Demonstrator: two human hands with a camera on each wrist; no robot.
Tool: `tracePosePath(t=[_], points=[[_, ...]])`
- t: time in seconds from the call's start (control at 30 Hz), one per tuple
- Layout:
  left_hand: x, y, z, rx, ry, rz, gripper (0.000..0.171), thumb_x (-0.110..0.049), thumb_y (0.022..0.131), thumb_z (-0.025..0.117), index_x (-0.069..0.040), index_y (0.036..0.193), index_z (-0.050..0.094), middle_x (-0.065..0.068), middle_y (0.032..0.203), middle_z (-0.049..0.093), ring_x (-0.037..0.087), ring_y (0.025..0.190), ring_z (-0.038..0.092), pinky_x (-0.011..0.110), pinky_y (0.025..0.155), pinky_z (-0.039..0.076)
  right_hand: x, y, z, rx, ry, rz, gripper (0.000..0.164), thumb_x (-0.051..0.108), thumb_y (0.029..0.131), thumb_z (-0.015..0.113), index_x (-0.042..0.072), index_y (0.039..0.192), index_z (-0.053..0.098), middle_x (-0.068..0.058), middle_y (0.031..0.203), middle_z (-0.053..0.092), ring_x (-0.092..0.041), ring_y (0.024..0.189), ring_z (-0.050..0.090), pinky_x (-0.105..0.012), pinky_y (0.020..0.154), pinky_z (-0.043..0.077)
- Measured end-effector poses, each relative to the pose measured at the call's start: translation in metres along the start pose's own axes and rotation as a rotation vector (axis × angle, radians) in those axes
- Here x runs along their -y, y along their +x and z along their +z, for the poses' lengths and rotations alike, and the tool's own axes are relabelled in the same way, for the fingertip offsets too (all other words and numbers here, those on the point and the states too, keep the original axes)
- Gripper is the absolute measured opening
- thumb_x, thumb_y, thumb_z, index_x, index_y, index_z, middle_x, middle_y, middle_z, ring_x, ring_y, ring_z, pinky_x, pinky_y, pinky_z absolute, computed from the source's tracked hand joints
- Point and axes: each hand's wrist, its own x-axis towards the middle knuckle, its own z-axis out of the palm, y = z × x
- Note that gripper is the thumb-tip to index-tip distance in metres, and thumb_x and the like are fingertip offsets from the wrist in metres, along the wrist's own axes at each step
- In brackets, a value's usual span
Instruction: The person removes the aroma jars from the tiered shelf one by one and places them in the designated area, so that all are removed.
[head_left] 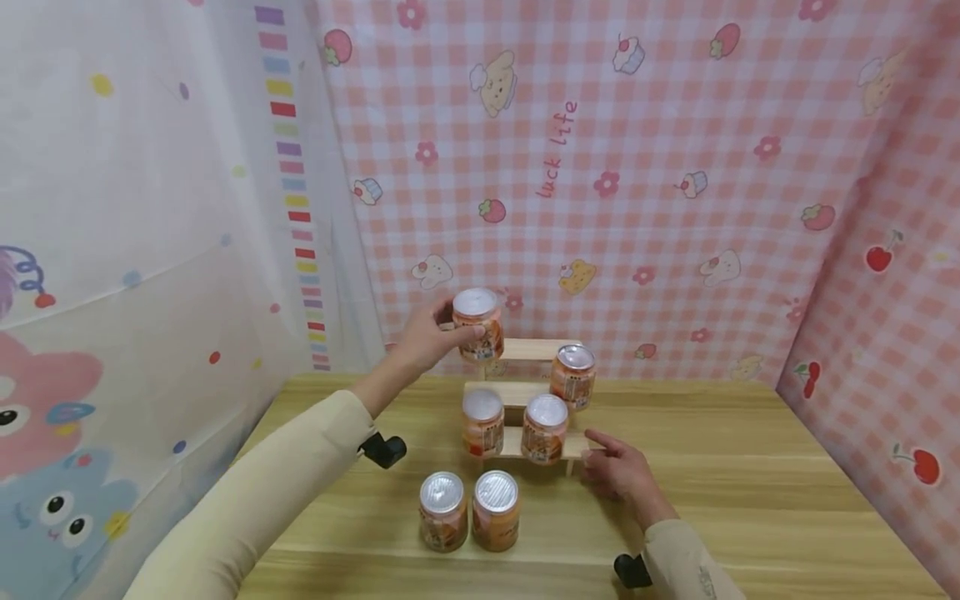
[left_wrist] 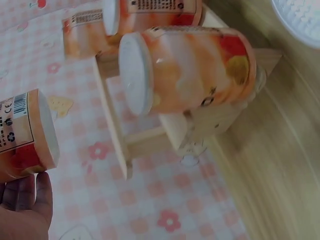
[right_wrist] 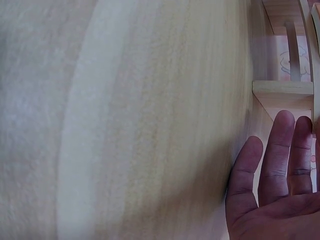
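In the head view my left hand (head_left: 427,337) grips an orange can (head_left: 480,329) with a silver lid, at the left end of the top step of a small wooden stepped rack (head_left: 540,350). In the left wrist view that can (left_wrist: 22,140) appears at the left, fingers against its side. My right hand (head_left: 622,471) is at the right end of the lowest step, its fingers extended; whether they touch the wood I cannot tell. One can (head_left: 573,379) is on the middle step. Two more, a left can (head_left: 483,425) and a right can (head_left: 545,429), are on the lowest step.
Two more cans, a left one (head_left: 444,512) and a right one (head_left: 496,512), stand side by side on the wooden table (head_left: 712,467) in front of the rack. A pink checked cloth (head_left: 660,233) hangs behind, and a white patterned cloth (head_left: 172,208) at the left.
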Motion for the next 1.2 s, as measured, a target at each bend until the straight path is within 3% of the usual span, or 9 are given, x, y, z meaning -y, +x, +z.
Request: tracePosePath(t=[0.17,0.33,0.53,0.83,1.03,1.2], points=[[-0.005,-0.006,-0.019,-0.04,0.031,0.039,0.058,-0.029,0.086,0.077,-0.01,0.136,0.056,0.007,0.121,0.063,0.024,0.115,0.056,0.046,0.099,0.047,0.0,0.0,0.0,0.006,-0.005,-0.002,0.052,0.011,0.095,0.064,0.002,0.144,0.05,-0.012,0.103,0.07,-0.023,0.08,0.07,-0.037,0.064,0.056],[-0.009,-0.013,-0.035,-0.067,0.015,0.047,0.056,-0.024,0.087,0.076,-0.003,0.135,0.055,0.013,0.121,0.062,0.027,0.114,0.057,0.044,0.098,0.048,-0.001,0.0,-0.003,0.021,-0.021,0.005,0.053,0.014,0.096,0.065,0.003,0.145,0.049,-0.01,0.105,0.069,-0.022,0.083,0.07,-0.038,0.066,0.056],[-0.01,-0.032,-0.057,-0.086,0.022,-0.018,0.062,-0.03,0.088,0.076,-0.005,0.139,0.051,0.012,0.124,0.059,0.028,0.116,0.054,0.043,0.088,0.05,0.0,-0.001,-0.003,0.024,-0.017,0.007,0.054,0.015,0.096,0.065,0.003,0.146,0.048,-0.011,0.107,0.069,-0.023,0.085,0.07,-0.039,0.067,0.056],[0.014,-0.071,-0.079,-0.077,0.035,-0.066,0.066,-0.026,0.091,0.073,-0.003,0.145,0.044,0.018,0.129,0.055,0.033,0.121,0.052,0.044,0.096,0.048,-0.001,0.0,0.0,0.015,-0.012,0.01,0.053,0.013,0.095,0.066,0.003,0.144,0.049,-0.007,0.098,0.07,-0.022,0.081,0.07,-0.037,0.065,0.056],[0.032,-0.099,-0.08,-0.075,0.052,-0.059,0.066,-0.018,0.09,0.074,0.002,0.145,0.043,0.023,0.132,0.055,0.038,0.124,0.052,0.046,0.098,0.049,-0.001,-0.001,-0.002,0.024,-0.002,0.0,0.053,0.014,0.094,0.066,0.003,0.144,0.05,-0.012,0.106,0.069,-0.022,0.082,0.07,-0.038,0.067,0.057],[0.051,-0.124,-0.075,-0.071,0.042,-0.062,0.066,-0.015,0.089,0.074,0.005,0.144,0.043,0.024,0.131,0.056,0.038,0.122,0.053,0.039,0.095,0.051,-0.001,-0.002,-0.005,0.046,0.027,-0.024,0.054,0.017,0.092,0.07,0.006,0.142,0.054,-0.008,0.1,0.069,-0.019,0.079,0.07,-0.036,0.065,0.057]])
